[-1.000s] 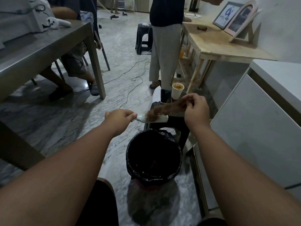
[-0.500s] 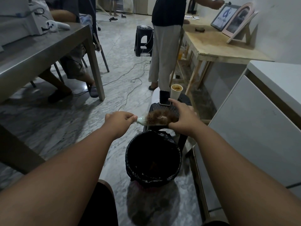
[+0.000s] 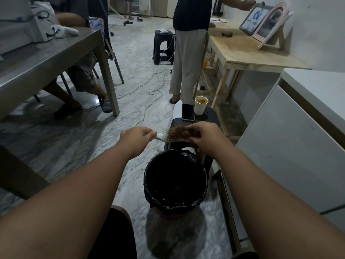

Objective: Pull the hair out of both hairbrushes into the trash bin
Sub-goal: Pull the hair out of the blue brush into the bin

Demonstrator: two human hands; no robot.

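My left hand (image 3: 137, 136) grips the handle of a pale hairbrush (image 3: 169, 137) held level above the floor, bristles up. Brown hair (image 3: 180, 131) is matted over the brush head. My right hand (image 3: 203, 140) is closed on that hair at the brush's far end, and a small tuft hangs below the fingers. A trash bin (image 3: 149, 184) lined with a black bag stands on the floor just below and in front of the brush, with some brown hair inside. No second hairbrush is visible.
A dark stool (image 3: 211, 116) behind the bin carries a phone (image 3: 187, 111) and a paper cup (image 3: 200, 105). A person (image 3: 188, 53) stands beyond it by a wooden table (image 3: 248, 53). A grey table (image 3: 46, 58) is on the left, white cabinets (image 3: 291, 143) on the right, cables across the floor.
My right hand came back from a raised pull down onto the brush head and now grips the hair at its far end. The left hand holds the brush steady.
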